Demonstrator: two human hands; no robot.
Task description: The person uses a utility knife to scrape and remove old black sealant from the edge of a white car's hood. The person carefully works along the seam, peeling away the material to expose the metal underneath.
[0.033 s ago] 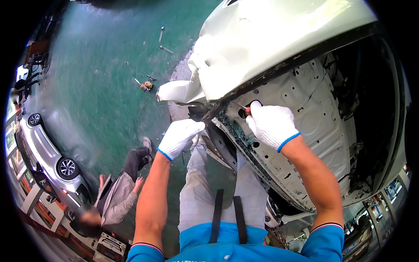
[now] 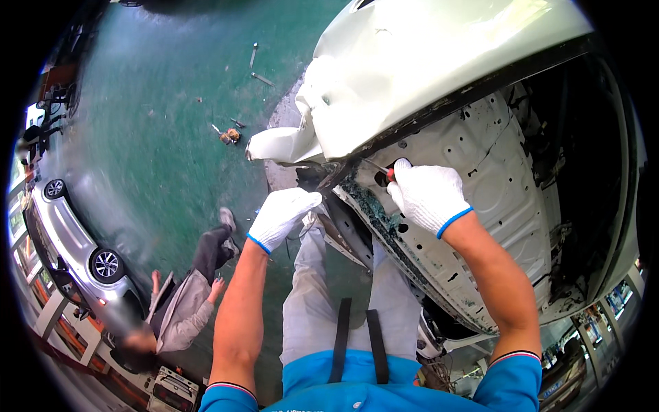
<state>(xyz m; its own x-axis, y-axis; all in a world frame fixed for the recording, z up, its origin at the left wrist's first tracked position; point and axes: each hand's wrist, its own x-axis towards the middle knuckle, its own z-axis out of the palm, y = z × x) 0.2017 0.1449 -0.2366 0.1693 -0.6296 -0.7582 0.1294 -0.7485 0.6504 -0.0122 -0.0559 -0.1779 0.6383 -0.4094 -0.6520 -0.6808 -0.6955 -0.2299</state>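
My right hand (image 2: 429,196), in a white knit glove with a blue cuff, is closed round the red handle of a screwdriver (image 2: 390,174). The shaft points left toward the dark corner (image 2: 336,172) where the crumpled white car panel (image 2: 357,103) meets the opening. Just below that corner my left hand (image 2: 285,214), gloved alike, has its fingers pinched together beside the body edge. What it grips, if anything, is hidden. Greenish broken glass (image 2: 374,206) lies along the sill under my right hand.
The pale pressed-metal panel (image 2: 480,151) with holes fills the car opening at right. A person (image 2: 185,302) walks at left near a silver car (image 2: 72,233). Wrenches (image 2: 262,79) and small parts (image 2: 230,135) lie on the green floor (image 2: 158,137).
The person at left has shifted slightly in mid-stride, the legs and head in new places. My hands and the screwdriver stay where they were.
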